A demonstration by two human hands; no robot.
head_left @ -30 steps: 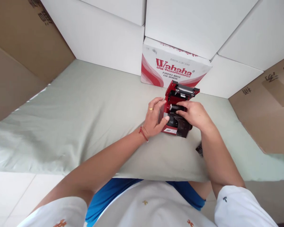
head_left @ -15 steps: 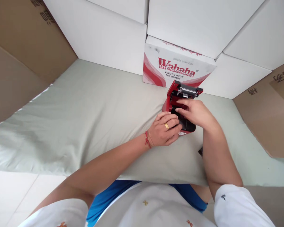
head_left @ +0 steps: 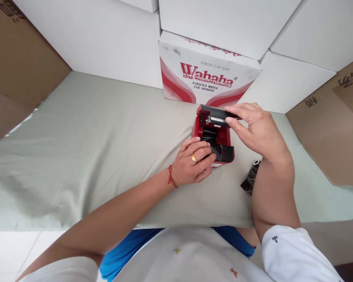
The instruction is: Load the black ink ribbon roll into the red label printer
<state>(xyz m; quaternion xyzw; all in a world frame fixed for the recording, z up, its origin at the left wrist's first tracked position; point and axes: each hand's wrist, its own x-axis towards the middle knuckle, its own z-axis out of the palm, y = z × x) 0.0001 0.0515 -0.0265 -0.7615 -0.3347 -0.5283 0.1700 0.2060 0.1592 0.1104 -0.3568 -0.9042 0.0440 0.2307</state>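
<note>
A small red and black label printer stands on the cloth with its lid raised. Inside its body lies shiny black material, partly covered by my fingers. My left hand, with a gold ring and a red string bracelet, curls over the printer's front left side and holds it. Thumb and fingers of my right hand pinch the right end of the raised black lid, which has a metal roller on its underside. Beside my right forearm rests a black roll with a white core, partly hidden by the arm.
Behind the printer is a white and red Wahaha water carton, against stacked white boxes. Brown cardboard boxes flank the table at left and right. A wrinkled pale green cloth covers the table.
My right hand has come out of the printer's inside and taken hold of the lid's right end. The lid is tilted lower. More of the black roll shows. My left hand stays on the printer.
</note>
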